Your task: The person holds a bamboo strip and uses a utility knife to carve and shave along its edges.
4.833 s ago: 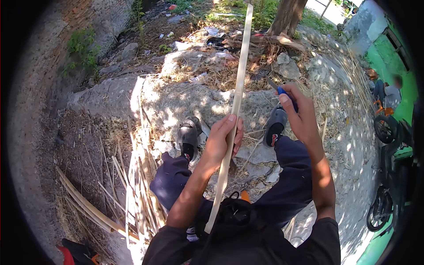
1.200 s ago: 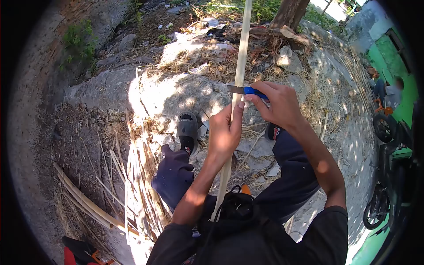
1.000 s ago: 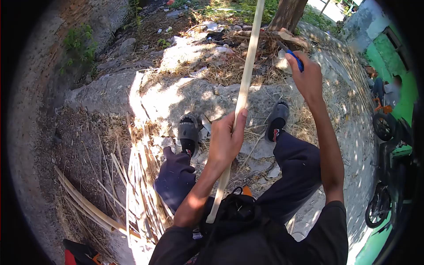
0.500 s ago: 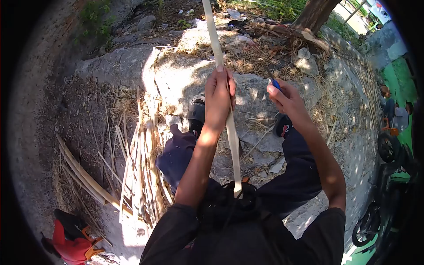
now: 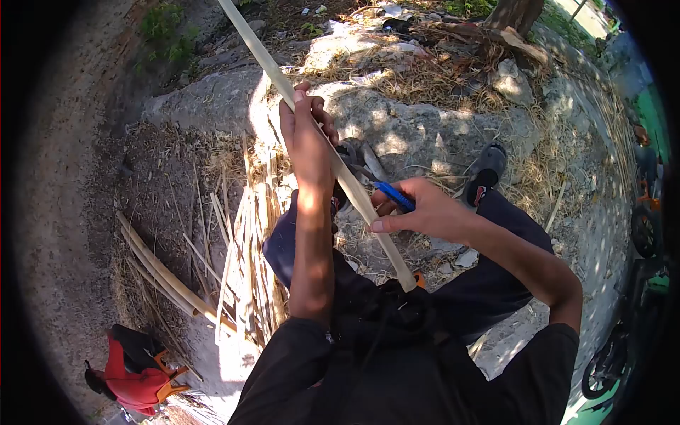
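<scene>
A long pale strip, apparently split bamboo (image 5: 346,178), slants from the top left down to my lap. Around its upper part my left hand (image 5: 306,138) is closed, thumb and fingers on either side of it. My right hand (image 5: 432,211) grips the blue handle of a knife (image 5: 397,197), and its thumb touches the strip's lower half. The knife's dark, thin blade points up and left beside the strip; whether its edge touches the strip I cannot tell. The strip's lower end rests at my lap, near a bit of orange.
Many split strips (image 5: 248,262) lie in a pile left of my legs, with longer curved pieces (image 5: 159,273) beyond. A person in red (image 5: 134,382) is at lower left. A stone ledge (image 5: 418,134) and tree trunk (image 5: 513,15) stand ahead; motorbikes (image 5: 609,361) are at right.
My right hand has brought the knife left and down to the strip. My left hand has moved left and slightly down, and the strip now leans further left at its top.
</scene>
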### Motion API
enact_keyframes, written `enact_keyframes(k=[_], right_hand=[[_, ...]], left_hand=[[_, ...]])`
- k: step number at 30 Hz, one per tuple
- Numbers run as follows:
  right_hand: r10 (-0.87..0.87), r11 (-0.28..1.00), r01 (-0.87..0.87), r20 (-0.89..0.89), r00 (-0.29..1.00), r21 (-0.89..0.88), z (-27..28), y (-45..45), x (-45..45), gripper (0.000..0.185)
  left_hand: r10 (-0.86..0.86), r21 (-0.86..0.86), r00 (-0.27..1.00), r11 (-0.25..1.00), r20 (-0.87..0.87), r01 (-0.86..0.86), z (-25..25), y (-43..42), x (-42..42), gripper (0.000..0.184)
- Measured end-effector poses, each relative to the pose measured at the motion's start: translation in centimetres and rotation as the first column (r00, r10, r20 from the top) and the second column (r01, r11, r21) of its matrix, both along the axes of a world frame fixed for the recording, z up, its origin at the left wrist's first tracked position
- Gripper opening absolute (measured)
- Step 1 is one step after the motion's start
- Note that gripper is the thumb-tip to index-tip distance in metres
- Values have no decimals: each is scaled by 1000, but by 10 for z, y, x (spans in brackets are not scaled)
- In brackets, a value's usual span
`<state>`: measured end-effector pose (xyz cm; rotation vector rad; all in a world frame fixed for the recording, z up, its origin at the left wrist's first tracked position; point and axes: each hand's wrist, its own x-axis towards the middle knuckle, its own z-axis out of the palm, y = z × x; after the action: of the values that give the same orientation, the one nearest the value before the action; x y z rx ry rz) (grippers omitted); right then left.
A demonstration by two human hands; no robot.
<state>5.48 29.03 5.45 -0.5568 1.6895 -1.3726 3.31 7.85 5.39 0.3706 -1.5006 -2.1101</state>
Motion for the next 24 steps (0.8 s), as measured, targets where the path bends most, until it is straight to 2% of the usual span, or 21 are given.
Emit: enact_keyframes(k=[3,4,5,6,7,9,11,12,15,17,20,22,24], right_hand=[[-36,999,39,82,996,-30,3,-5,0,40],[-100,994,102,63,993,-29,11,-5,-3,41],[-165,986,167,44,985,-29,16,-6,-5,41],[-217,968,227,95,971,-108,15,-4,-8,42],[-219,968,228,86,972,-109,18,-1,-14,42],[-196,968,211,116,974,-135,25,5,-28,41],[-171,970,188,115,979,-155,25,14,-39,39],[-157,965,182,139,978,-191,25,18,-42,39],[-118,953,153,142,983,-262,25,22,-43,40],[-52,939,143,283,958,-313,33,22,-40,42],[-91,946,195,365,927,-259,42,23,-42,44],[-110,953,190,313,943,-237,43,26,-42,45],[-132,957,191,260,956,-216,41,25,-41,46]], left_hand=[[-89,-77,994,994,-70,83,3,1,-3,44],[-153,-98,986,984,-58,147,5,0,-2,55],[-212,-87,977,974,-22,209,1,-2,-4,62],[-267,-26,964,963,-7,267,2,1,-3,63],[-323,35,946,946,2,323,3,4,-1,63],[-520,49,854,854,25,518,5,2,1,57],[-590,17,808,808,8,589,6,10,6,49],[-641,121,765,756,-64,643,5,10,7,38],[-615,58,782,781,-99,621,-6,14,5,38],[-582,106,804,798,-122,594,-11,15,2,40],[-546,107,825,820,-150,562,-10,16,0,38],[-499,1,859,865,-119,502,-7,18,-1,35],[-469,2,875,881,-124,473,-6,21,-1,34]])
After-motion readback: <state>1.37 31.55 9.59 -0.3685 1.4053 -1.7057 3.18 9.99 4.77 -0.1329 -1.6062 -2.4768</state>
